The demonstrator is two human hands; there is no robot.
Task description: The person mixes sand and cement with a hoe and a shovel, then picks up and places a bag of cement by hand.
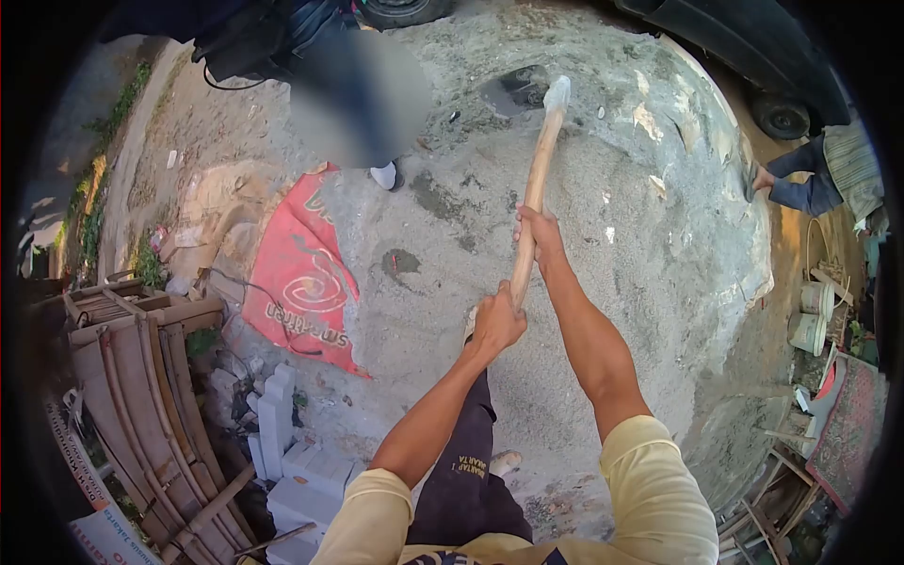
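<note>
I hold a long wooden-handled tool with both hands, its handle pointing away from me. My left hand grips the near end of the handle. My right hand grips it higher up. The tool's pale metal head reaches over a wide heap of grey sand and cement mix, close to a dark hollow in the heap. My dark trousers and one foot show below my arms.
A person with a blurred body stands at the far side of the heap. Another person's arm shows at the right. A red printed sheet lies left, beside white blocks and wooden planks. Buckets stand right.
</note>
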